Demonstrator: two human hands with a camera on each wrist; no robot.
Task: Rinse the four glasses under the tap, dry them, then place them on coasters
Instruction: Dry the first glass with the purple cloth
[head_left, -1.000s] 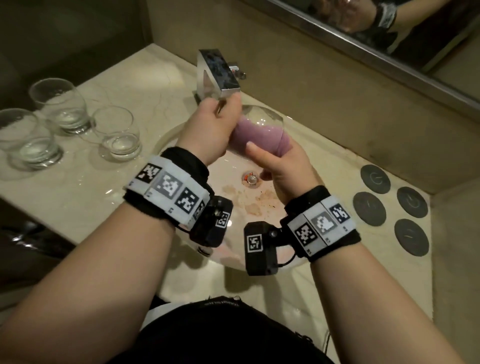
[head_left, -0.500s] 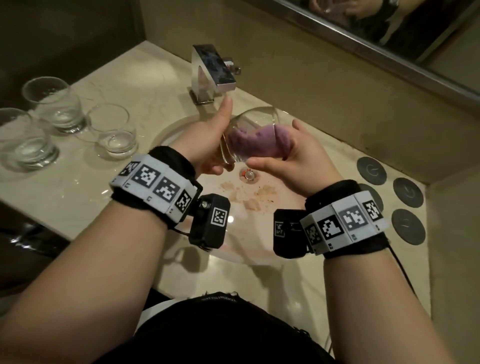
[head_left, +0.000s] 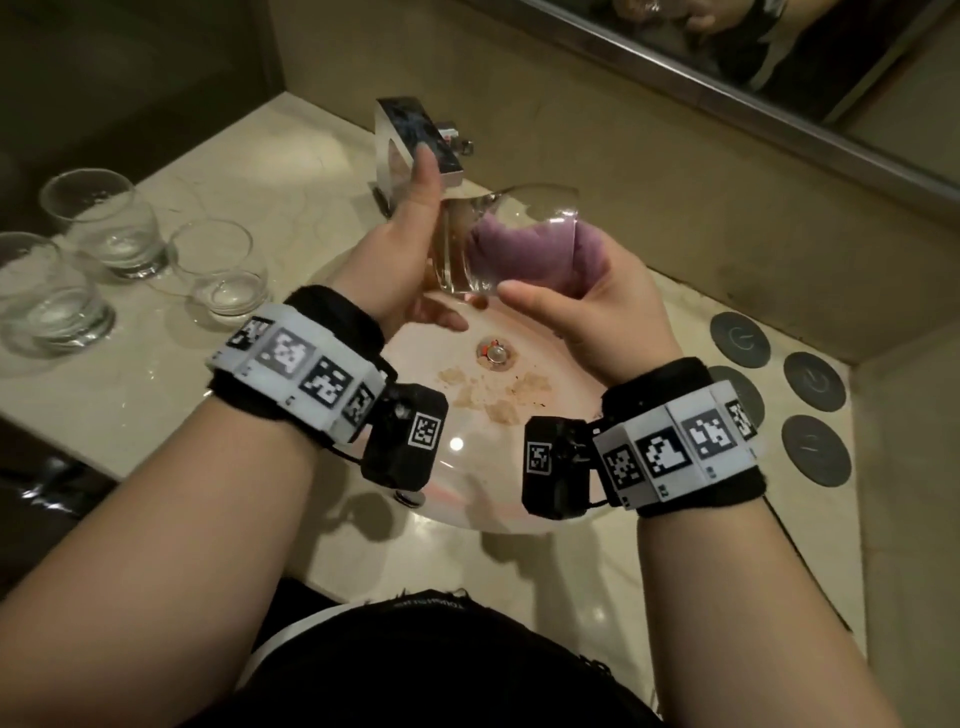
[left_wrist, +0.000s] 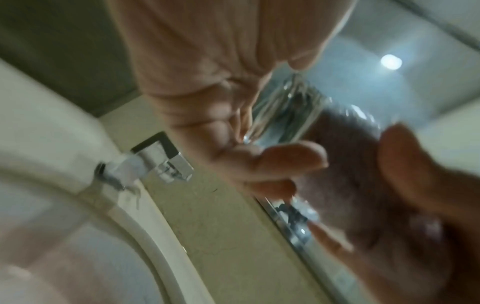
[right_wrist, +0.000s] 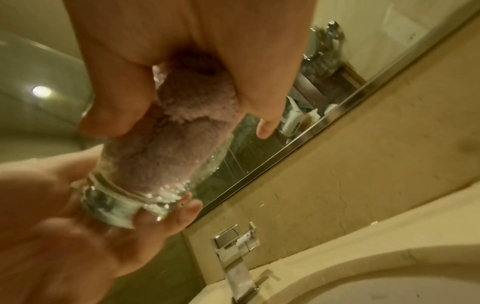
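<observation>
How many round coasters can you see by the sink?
4, all dark grey on the counter right of the basin: one at the back, one beside it, one nearest, and one partly hidden behind the right wrist.

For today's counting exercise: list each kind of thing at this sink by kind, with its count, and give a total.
Glasses: 4, one held, three on the counter
Coasters: 4
Cloths: 1
Taps: 1
Total: 10
</observation>
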